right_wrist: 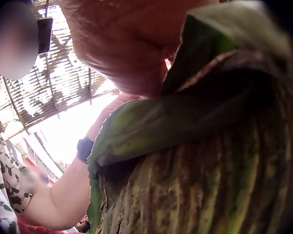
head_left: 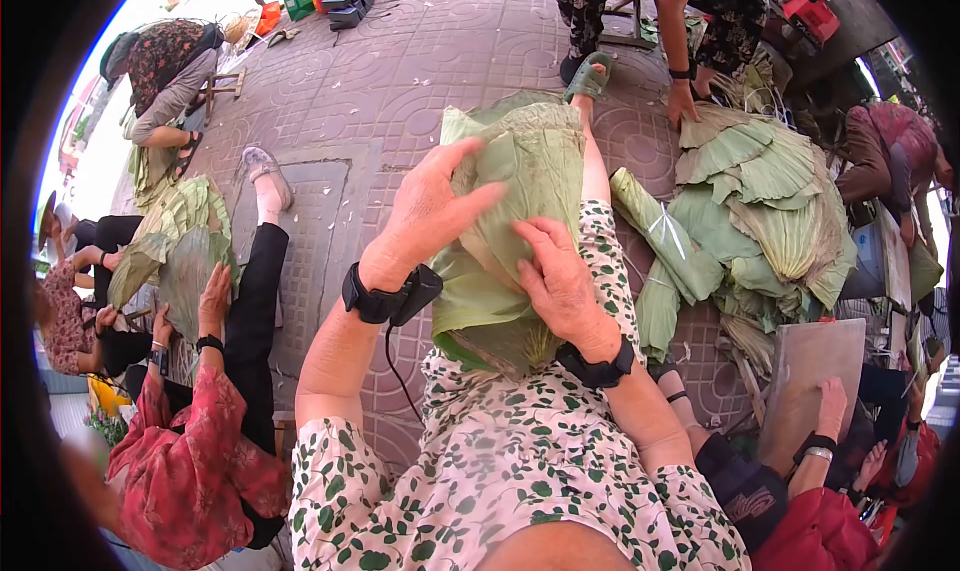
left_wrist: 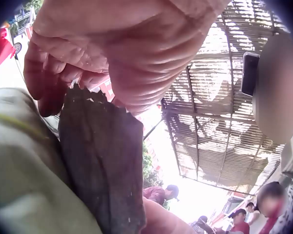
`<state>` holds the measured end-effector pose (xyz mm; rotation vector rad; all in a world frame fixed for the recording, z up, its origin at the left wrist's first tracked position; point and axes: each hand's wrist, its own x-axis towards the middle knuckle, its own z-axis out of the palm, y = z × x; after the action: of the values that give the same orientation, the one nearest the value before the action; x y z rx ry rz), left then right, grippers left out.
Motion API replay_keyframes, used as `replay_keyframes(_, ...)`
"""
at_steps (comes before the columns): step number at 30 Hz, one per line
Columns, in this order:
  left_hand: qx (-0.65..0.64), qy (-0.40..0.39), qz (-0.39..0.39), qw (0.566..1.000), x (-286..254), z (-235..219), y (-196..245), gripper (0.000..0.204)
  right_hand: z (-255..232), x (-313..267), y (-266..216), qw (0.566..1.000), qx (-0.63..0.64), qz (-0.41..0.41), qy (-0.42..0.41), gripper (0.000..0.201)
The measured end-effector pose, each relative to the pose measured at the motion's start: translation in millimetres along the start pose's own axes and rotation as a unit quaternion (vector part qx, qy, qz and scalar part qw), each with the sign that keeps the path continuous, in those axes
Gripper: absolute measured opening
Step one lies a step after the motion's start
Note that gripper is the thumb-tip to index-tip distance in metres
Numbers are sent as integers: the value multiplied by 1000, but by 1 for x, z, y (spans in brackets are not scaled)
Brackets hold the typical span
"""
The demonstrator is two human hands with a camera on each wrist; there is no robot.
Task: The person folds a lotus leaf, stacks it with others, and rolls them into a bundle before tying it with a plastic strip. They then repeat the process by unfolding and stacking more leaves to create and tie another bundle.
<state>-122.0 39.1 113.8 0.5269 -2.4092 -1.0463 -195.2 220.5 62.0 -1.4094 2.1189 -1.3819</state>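
A stack of large green, pleated leaves (head_left: pixel 535 166) lies across the person's lap, its edges folded over toward the body. The left hand (head_left: pixel 425 211) is over the stack's left side, thumb and fingers spread apart. On the right side, the right hand (head_left: pixel 568 283) rests on the leaves with fingers loosely bent. In the left wrist view the left palm (left_wrist: pixel 136 48) is above a dark leaf (left_wrist: pixel 105 151). In the right wrist view the right hand (right_wrist: pixel 127 44) is above a folded leaf edge (right_wrist: pixel 136 129) and ribbed leaf surface; its fingertips are hidden.
More leaves (head_left: pixel 780 191) are piled on the paving at right, beside a tied leaf roll (head_left: pixel 665 231). A grey board (head_left: pixel 812 381) stands lower right. Seated people handle leaves (head_left: pixel 190 251) at left, and others sit at right.
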Motion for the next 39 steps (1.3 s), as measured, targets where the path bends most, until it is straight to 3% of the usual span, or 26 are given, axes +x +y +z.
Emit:
replay_keyframes(2,61,11,35,997,5,13,-13,47,0,0,0,1000,-2,-4,5,42)
replay_keyframes(5,34,0,4,999,9,20,-22,43,0,-1,-1,1000,-3,-6,11,42)
replay_keyframes(7,-79,-86,-114,987,10,11,-19,32,0,-1,0,1000,-1,-2,12,41)
replay_keyframes(8,-78,-88,-115,986,9,10,-22,32,1,-1,0,1000,3,1,10,41)
replay_keyframes(10,-223,-40,-149,962,7,8,-32,25,1,0,0,1000,9,5,8,41)
replay_keyframes(13,-286,-5,-144,947,5,0,-41,18,-1,-1,-3,1000,14,15,8,41)
replay_keyframes(20,-224,-31,-207,952,-8,-9,-57,18,-1,1,-4,1000,3,-20,9,40)
replay_keyframes(24,-226,-15,-202,953,-13,-10,-48,19,1,0,-6,1000,3,-30,7,39)
replay_keyframes(26,85,3,-160,983,-13,-15,-32,23,1,1,-6,1000,-2,-29,0,39)
replay_keyframes(27,84,4,-160,984,-12,-18,-24,23,0,1,-6,1000,-8,-26,-6,39)
replay_keyframes(29,142,138,55,979,-11,-23,-7,34,0,1,-5,1000,-14,-27,-4,39)
replay_keyframes(30,142,138,54,979,-11,-25,3,34,1,1,-5,999,-18,-27,-2,39)
replay_keyframes(32,88,61,160,981,-12,-20,21,44,-1,2,-8,1000,-9,-17,-7,38)
replay_keyframes(33,88,62,159,981,-14,-12,24,44,-1,2,-9,1000,-2,-8,-12,37)
replay_keyframes(35,111,-87,169,975,-18,9,20,53,4,2,0,999,-14,-38,1,35)
replay_keyframes(36,109,-88,170,975,-17,14,9,53,5,3,2,997,-26,-67,15,34)
replay_keyframes(39,67,-160,118,978,-9,16,-11,61,4,3,-6,997,-60,-43,34,32)
